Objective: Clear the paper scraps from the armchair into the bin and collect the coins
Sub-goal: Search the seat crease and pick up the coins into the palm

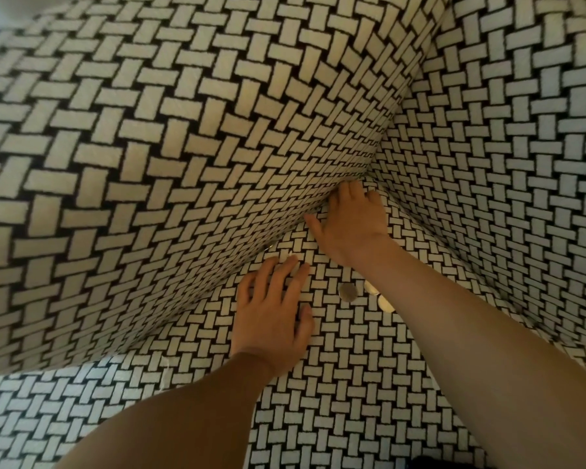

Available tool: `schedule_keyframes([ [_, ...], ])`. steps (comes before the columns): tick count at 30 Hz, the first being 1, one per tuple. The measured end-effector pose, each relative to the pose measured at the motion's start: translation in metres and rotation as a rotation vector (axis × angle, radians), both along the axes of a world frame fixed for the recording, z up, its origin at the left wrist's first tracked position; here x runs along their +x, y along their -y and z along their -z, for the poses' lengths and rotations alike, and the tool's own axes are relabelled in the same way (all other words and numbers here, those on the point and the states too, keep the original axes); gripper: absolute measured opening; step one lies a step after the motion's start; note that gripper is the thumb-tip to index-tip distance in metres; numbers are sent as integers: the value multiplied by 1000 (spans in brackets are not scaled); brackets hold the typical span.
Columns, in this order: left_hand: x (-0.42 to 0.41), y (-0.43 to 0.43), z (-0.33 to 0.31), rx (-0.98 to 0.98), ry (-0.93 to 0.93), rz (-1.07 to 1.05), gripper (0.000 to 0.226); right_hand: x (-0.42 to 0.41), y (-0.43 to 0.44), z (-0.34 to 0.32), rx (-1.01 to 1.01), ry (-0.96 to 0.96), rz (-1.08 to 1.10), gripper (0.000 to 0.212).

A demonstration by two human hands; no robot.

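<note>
I look down into a black-and-white woven-pattern armchair (352, 384). A big cushion (183, 147) in the same fabric is tilted up at the left. My right hand (349, 225) reaches to the back corner, fingers pushed under the cushion's lower edge. My left hand (271, 313) rests flat on the seat beside the cushion, fingers spread. A silver coin (347, 292) lies on the seat between my arms. Two more coins (371, 287) (385, 304) show partly from under my right forearm. A small shiny edge (269, 247) peeks from under the cushion. No paper scraps are visible.
The chair's right arm and back wall (504, 147) rise close on the right, closing in the corner. The seat's front part (82, 401) lies at lower left. No bin is in view.
</note>
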State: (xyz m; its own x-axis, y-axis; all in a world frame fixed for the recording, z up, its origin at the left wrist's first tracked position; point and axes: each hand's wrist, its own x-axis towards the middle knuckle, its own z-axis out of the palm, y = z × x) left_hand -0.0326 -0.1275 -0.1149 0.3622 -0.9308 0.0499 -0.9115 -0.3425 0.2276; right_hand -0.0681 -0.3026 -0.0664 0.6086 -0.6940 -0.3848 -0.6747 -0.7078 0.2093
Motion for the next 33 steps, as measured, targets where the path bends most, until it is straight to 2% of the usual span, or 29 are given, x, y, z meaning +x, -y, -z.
schedule_keyframes([
  [8, 0, 1, -1, -1, 2, 3, 53, 1, 0, 0, -12, -38, 11, 74],
  [10, 0, 1, -1, -6, 0, 5, 53, -1, 0, 2, 39, -30, 35, 73],
  [13, 0, 1, -1, -8, -2, 6, 52, -7, 5, 2, 158, 124, 59, 66],
  [16, 1, 0, -1, -5, -3, 5, 52, -20, 8, 2, 190, 304, 6, 51],
  [20, 0, 0, -1, 0, -2, 6, 52, -38, -6, 5, 145, 428, -128, 36],
  [22, 1, 0, -1, 7, -8, 5, 52, -50, -17, 5, 105, 505, -206, 41],
  [26, 1, 1, 0, 2, -18, 7, 52, -73, -34, -3, 182, 505, -237, 47],
  [30, 0, 0, -1, 1, -19, 4, 52, -81, -40, -12, 229, 456, -242, 34],
  [33, 0, 0, 0, -3, -19, 4, 52, -75, -29, -18, 323, 522, -174, 23],
])
